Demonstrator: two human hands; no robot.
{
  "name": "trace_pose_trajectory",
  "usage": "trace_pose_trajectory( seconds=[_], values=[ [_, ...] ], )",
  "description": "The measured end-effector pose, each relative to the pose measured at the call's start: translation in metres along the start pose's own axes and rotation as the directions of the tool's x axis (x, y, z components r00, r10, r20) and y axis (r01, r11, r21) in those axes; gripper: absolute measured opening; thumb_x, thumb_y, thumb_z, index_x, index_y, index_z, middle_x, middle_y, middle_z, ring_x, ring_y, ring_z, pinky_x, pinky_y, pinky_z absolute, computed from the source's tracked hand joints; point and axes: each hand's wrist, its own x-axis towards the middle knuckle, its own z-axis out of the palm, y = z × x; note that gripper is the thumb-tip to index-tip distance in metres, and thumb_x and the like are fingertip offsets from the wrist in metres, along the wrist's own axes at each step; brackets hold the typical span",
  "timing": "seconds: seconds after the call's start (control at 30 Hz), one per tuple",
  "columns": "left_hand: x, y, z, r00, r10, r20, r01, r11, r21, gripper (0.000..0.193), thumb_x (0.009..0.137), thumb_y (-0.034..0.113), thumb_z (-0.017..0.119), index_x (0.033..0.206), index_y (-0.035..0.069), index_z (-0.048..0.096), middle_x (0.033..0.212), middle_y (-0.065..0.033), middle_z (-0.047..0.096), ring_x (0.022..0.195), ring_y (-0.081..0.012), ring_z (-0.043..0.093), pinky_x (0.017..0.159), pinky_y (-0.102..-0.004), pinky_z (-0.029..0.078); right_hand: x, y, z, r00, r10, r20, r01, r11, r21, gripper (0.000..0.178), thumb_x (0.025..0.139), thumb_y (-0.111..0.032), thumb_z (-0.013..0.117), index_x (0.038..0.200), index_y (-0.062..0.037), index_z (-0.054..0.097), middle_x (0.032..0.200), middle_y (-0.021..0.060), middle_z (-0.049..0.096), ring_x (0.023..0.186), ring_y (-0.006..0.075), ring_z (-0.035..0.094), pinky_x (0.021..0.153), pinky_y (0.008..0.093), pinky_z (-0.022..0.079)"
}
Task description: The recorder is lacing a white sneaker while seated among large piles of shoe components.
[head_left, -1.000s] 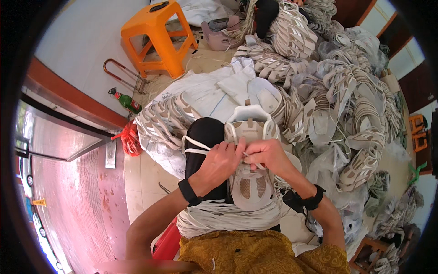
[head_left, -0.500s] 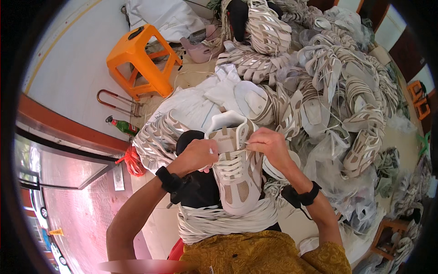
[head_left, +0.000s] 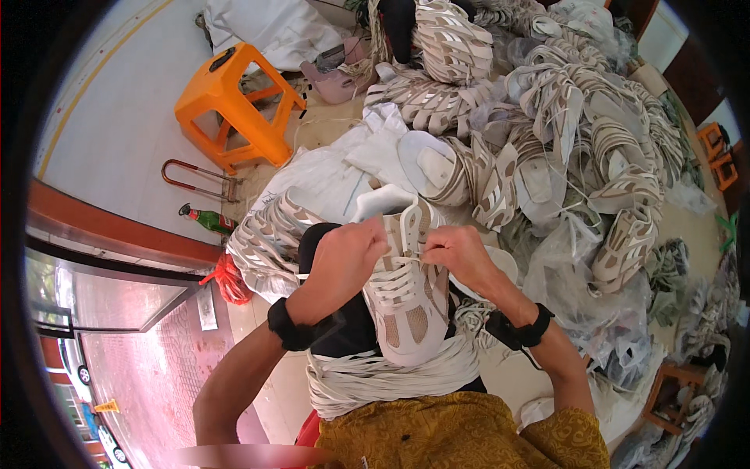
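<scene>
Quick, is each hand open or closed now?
Left hand: closed; anything held is hidden.
Right hand: closed, apparently pinching flat white lace on the beige mesh shoe.

Well beyond the left hand [head_left: 345, 258] and to its left stands an orange plastic stool [head_left: 209, 87]; nearer, left of that hand, are a green glass bottle [head_left: 209, 220] and a red plastic bag [head_left: 232, 283].

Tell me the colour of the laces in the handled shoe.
The laces are off-white, in the head view.

Matt mesh-panelled shoe [head_left: 410, 348], smooth plastic stool [head_left: 212, 87], glossy glass bottle [head_left: 209, 220], crinkled clear plastic bag [head_left: 574, 270]
</scene>
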Motion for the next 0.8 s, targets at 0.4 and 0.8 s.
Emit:
trace_pose_trajectory(
  seconds=[0.4, 0.8],
  values=[
    [0.014, 0.006, 0.026, 0.981, -0.165, 0.103, 0.184, 0.959, -0.215, 0.017, 0.074, 0.011, 0.048, 0.083, 0.003, 0.060, 0.067, -0.0181, 0.057, 0.065, -0.0339, 0.056, 0.059, -0.0373, 0.045, 0.002, -0.001, 0.005, 0.949, -0.316, -0.010, 0.292, 0.887, -0.357, 0.009, 0.062, -0.011, 0.059, 0.062, -0.0031, 0.055, 0.061, 0.0094, 0.053, 0.056, 0.0273, 0.054, 0.050, 0.0359, 0.043],
    [0.015, 0.005, 0.030, 0.983, -0.135, 0.121, 0.158, 0.966, -0.205, 0.013, 0.072, 0.009, 0.049, 0.079, 0.002, 0.059, 0.069, -0.0172, 0.058, 0.066, -0.0341, 0.056, 0.060, -0.0380, 0.044, -0.002, 0.007, 0.013, 0.858, -0.513, -0.041, 0.430, 0.758, -0.491, 0.009, 0.062, -0.008, 0.060, 0.064, -0.0039, 0.053, 0.059, 0.0073, 0.050, 0.052, 0.0240, 0.054, 0.048, 0.0338, 0.044]
  ],
)
